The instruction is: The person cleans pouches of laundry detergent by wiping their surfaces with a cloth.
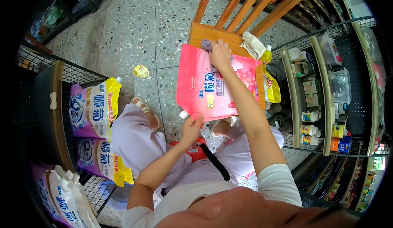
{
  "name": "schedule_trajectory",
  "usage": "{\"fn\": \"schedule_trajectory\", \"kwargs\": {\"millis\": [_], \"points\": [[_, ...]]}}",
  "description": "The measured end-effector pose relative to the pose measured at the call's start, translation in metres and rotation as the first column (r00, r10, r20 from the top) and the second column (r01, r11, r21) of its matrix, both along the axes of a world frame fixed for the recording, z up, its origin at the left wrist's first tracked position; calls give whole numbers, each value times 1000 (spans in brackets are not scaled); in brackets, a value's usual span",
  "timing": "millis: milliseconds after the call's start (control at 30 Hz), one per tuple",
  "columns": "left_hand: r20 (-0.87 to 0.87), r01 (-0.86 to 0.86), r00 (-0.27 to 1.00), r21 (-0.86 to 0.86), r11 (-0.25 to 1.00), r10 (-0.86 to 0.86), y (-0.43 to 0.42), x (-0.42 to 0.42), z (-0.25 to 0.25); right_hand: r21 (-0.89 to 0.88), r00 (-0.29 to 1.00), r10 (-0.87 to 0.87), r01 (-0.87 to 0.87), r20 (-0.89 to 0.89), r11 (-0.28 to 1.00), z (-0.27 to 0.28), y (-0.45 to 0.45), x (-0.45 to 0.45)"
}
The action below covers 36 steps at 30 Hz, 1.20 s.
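Note:
A large pink detergent pouch (192,70) lies flat on the seat of a wooden chair (197,34), its white cap toward me. My left hand (191,129) pinches the pouch's near edge beside the cap. Farther off, my right hand (220,55) presses a grey-purple cloth (206,45) against the pouch's far part, fingers bent over it. A folded beige cloth (253,45) rests on the seat to the right of that hand.
Purple and yellow pouches (95,109) stand at the left by a wire rack (41,60). Another yellow pouch (271,80) is right of the chair. Shelves (292,105) with bottles line the right. A crumpled yellow piece (141,71) lies on the floor.

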State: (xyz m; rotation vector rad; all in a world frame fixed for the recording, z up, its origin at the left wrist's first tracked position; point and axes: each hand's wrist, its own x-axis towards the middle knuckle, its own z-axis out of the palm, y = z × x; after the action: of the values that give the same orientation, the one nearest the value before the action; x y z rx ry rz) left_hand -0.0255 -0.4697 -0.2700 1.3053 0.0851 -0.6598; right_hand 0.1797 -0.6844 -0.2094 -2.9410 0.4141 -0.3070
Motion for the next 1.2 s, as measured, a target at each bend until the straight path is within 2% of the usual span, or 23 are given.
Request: {"fn": "schedule_trajectory", "kwargs": {"millis": [67,200,300,400,467,567,667,733,833,967,1067,1200], "points": [[-29,10,1000,-17,1000,-11,0,1,-7,9,1000,-20,20,0,1000,-1,-3,6],[29,-16,999,-30,999,17,-1,2,-5,25,998,-9,10,-58,1000,6,-12,16],[70,4,998,3,1000,-4,2,2,-6,163,999,19,-27,50,986,24,-24,16],[89,32,996,-19,999,-30,3,5,-6,153,963,143,-180,229,972,61,-17,-14],[76,36,996,6,999,-36,1,5,-10,120,916,319,-355,242,927,85,-11,-46],[15,72,997,-7,997,-72,3,5,-11,197,897,432,-443,94,875,107,11,-108],[65,-20,998,13,1000,19,-3,0,-16,280,847,532,-507,-15,815,102,36,-162],[86,-25,996,-10,1000,26,-1,0,-18,263,854,520,-498,-15,826,86,54,-187],[64,-18,998,-39,999,21,-2,-2,-21,195,913,407,-402,16,894,65,73,-199],[68,9,998,0,1000,-9,0,-2,-30,106,930,368,-368,20,924,59,73,-180],[68,-30,997,-3,1000,30,-2,-3,-22,57,933,348,-354,86,934,55,70,-159],[58,-8,998,14,1000,7,1,-1,-17,6,949,309,-310,71,951,41,61,-126]]}}
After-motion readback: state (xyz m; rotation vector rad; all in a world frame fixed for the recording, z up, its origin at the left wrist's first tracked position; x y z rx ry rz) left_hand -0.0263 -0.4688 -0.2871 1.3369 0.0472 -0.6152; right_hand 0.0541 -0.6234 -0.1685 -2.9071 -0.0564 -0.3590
